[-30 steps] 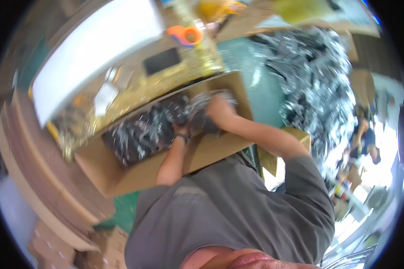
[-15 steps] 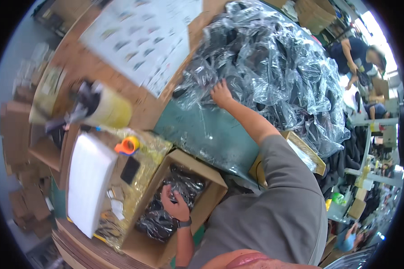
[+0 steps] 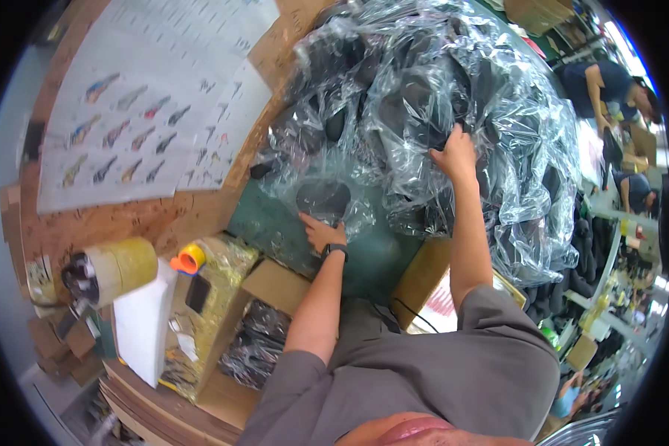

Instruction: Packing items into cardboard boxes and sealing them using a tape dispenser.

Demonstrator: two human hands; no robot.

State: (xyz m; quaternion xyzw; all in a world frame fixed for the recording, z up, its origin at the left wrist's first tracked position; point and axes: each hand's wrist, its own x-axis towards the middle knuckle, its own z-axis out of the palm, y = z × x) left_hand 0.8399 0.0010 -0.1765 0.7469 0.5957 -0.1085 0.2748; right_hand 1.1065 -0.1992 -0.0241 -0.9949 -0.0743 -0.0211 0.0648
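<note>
My left hand (image 3: 325,236), with a dark watch on its wrist, grips the near edge of a dark rounded item in a clear plastic bag (image 3: 323,199). That item lies on the green table at the near left of a big heap. Farther right, my right hand (image 3: 457,156) is closed on the film of another bagged dark item (image 3: 420,104) in the heap (image 3: 513,141). Crinkled, shiny film hides the exact kind of these items. Several more bagged dark items (image 3: 256,334) lie inside an open cardboard box at my left.
The open box (image 3: 275,281) stands by the table's near edge. Left of it are a tape roll (image 3: 191,259), a phone (image 3: 198,293) and a white foam block (image 3: 141,323). A yellow carton (image 3: 424,279) stands before me. A co-worker (image 3: 606,89) bends at the far right.
My left hand has left the box and reached up to a bagged item on the table. My right hand has shifted right, deeper into the heap. The view has turned and moved.
</note>
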